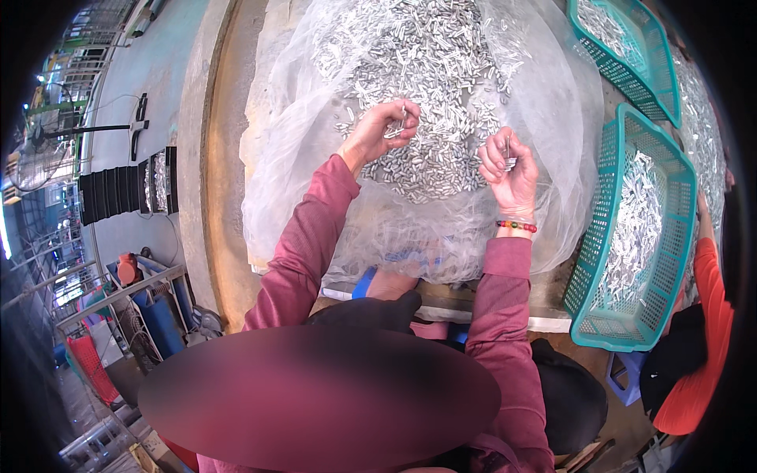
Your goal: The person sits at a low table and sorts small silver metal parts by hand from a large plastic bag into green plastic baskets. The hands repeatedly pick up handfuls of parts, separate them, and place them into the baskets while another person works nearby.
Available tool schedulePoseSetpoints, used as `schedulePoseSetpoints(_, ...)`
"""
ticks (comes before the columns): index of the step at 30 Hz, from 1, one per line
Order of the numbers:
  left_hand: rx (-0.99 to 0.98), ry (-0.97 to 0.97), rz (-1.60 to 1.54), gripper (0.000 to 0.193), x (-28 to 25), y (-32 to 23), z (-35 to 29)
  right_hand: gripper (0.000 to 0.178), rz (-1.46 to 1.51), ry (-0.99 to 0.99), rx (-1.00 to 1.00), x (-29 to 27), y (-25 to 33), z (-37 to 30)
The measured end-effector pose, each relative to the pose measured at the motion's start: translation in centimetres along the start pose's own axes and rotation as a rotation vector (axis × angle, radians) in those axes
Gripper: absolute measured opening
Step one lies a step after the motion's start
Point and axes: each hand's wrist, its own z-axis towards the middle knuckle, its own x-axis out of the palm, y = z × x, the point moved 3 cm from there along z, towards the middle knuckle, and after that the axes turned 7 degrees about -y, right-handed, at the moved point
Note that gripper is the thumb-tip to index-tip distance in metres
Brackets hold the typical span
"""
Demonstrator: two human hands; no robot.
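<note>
A heap of small, silvery, elongated pieces (434, 87) spreads over a sheer white net (288, 154) in front of me. Over the heap's left side is my left hand (380, 132), its fingers curled around a few of these silvery pieces (397, 128). To the right, my right hand (509, 167) is turned partly palm up at the heap's edge. Its fingers are folded over several silvery pieces (509, 163), which show between fingers and palm. A beaded bracelet (516, 226) circles that wrist. Exactly what the pieces are, I cannot tell.
A green plastic basket (579, 276) holding similar silvery pieces stands at right, with a second green basket (666, 87) behind it. Another person's orange sleeve (704, 347) reaches in at far right. A concrete ledge (206, 158) runs along the left. My foot (390, 284) is near the net's front edge.
</note>
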Motion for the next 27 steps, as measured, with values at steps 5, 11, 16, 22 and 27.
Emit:
schedulePoseSetpoints(5,0.346,-0.22,1.69,0.028,1.0,2.8,2.6,0.026,-0.102,-0.112,0.014,0.0,1.4,0.5)
schedulePoseSetpoints(11,0.336,-0.106,1.849,0.014,1.9,6.4,3.8,0.02,0.604,-0.212,-0.06,-3.0,1.2,0.5)
schedulePoseSetpoints(16,0.244,-0.261,1.353,0.021,0.8,1.4,2.2,0.029,0.596,-0.371,-0.085,-4.9,0.5,-0.5)
schedulePoseSetpoints(22,0.383,-0.009,1.436,0.022,6.2,-3.2,-0.2,0.05,0.466,-0.269,0.031,-3.8,-3.0,0.4)
schedulePoseSetpoints(27,0.556,0.299,1.601,0.023,12.9,-1.3,-1.5,0.05,0.571,-0.209,0.135,-2.2,-5.5,0.7)
